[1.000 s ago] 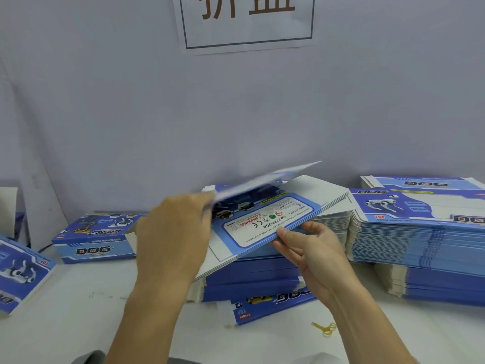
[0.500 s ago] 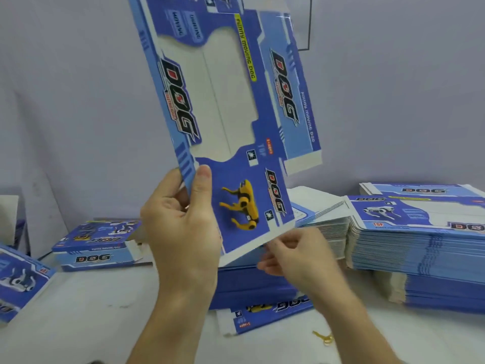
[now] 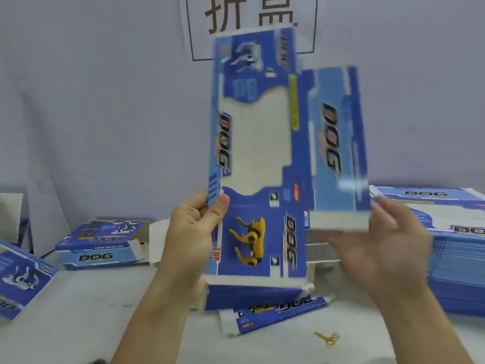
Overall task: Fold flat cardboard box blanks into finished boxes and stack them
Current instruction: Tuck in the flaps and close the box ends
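Box blank (image 3: 259, 158) now upright; right hand (image 3: 380, 248) released it.

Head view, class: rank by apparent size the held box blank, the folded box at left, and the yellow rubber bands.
1. Box blank, though nearness exaggerates it.
2. Folded box.
3. Rubber bands.

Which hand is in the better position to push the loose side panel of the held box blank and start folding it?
Right. The left hand pinches the box blank at its left edge, holding it upright. The right hand is open beside the side panel, probably free to push it.
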`<move>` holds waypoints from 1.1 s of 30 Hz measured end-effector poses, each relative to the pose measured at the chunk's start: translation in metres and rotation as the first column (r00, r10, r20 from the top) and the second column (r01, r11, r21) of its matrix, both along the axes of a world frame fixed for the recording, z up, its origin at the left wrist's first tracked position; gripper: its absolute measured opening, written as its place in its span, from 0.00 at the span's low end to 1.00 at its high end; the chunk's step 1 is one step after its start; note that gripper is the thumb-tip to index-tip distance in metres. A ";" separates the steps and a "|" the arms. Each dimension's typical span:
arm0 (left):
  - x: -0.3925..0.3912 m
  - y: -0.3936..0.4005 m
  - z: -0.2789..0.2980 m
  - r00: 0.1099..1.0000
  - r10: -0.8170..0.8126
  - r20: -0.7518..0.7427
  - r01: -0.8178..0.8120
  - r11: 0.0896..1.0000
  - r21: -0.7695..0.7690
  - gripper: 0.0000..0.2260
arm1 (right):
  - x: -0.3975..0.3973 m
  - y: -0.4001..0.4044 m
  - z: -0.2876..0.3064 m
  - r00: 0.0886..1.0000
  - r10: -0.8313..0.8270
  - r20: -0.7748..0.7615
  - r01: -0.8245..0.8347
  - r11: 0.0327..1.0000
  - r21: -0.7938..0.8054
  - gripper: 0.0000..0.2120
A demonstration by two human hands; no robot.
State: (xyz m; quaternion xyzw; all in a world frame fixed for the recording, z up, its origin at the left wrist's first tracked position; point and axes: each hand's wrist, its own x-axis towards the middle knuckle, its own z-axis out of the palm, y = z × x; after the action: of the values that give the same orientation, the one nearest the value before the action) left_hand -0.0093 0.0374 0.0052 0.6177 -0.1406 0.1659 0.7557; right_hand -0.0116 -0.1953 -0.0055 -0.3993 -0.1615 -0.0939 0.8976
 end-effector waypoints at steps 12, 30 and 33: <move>-0.010 -0.026 0.009 0.985 0.169 0.023 -0.168 0.936 0.308 0.51 | -0.018 -0.015 0.009 0.956 -0.259 0.135 0.281 0.695 -0.662 0.10; -0.006 -0.017 0.001 0.988 0.100 0.118 -0.110 0.991 0.076 0.25 | -0.015 0.004 0.007 0.951 -0.263 0.163 0.305 0.723 -0.620 0.18; -0.015 -0.035 0.008 0.917 0.324 0.232 -0.372 0.906 0.204 0.37 | -0.024 0.007 0.023 0.901 -0.289 0.324 0.427 0.724 -0.542 0.07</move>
State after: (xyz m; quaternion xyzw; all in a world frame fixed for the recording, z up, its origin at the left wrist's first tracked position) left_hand -0.0246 0.0026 0.0129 0.7020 -0.1195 0.3391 0.6148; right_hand -0.0358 -0.1882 0.0176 -0.6738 -0.1989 -0.2530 0.6652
